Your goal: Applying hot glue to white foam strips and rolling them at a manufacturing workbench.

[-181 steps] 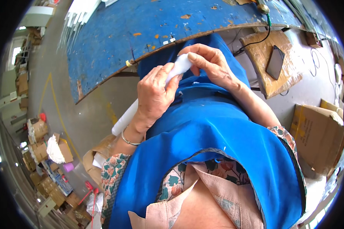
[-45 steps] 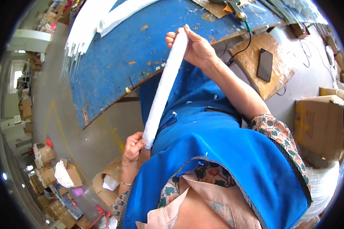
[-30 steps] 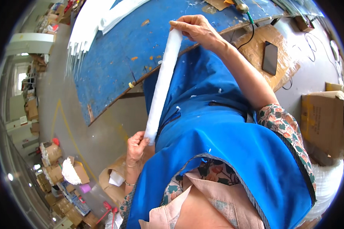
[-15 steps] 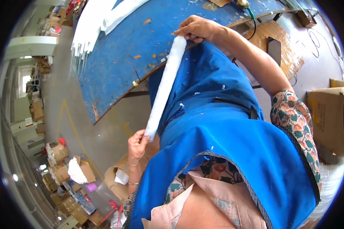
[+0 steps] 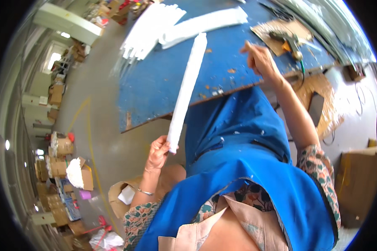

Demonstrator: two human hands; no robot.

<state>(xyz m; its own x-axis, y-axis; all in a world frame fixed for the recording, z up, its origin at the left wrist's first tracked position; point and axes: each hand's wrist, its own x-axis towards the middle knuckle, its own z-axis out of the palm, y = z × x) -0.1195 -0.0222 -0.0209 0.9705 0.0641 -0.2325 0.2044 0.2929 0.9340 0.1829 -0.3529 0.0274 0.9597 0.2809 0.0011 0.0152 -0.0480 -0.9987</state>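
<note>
My left hand [image 5: 157,153] pinches the near end of a long white padded strip [image 5: 187,85]. The strip slants up and away over the table's near edge, its far end above the blue tabletop [image 5: 155,85]. My right hand [image 5: 259,60] is off the strip, over the table to its right, fingers apart and slightly bent, holding nothing. Closest to that hand are a piece of cardboard [image 5: 266,35] and a glue gun [image 5: 295,52] with a green cord end. Several white strips [image 5: 151,31] lie in a fanned pile at the far left, beside a wider white piece [image 5: 205,26].
Clear plastic-wrapped lengths [image 5: 331,25] and dark scissors [image 5: 278,12] lie at the far right of the table. Below its right side is wrapped cardboard [image 5: 329,100]. An open carton [image 5: 117,196] stands by my left forearm; more boxes [image 5: 60,167] line the left floor.
My right hand has let go of the strip's far end and moved right, toward the glue gun. My left hand still holds the near end. The view has shifted, showing more of the table.
</note>
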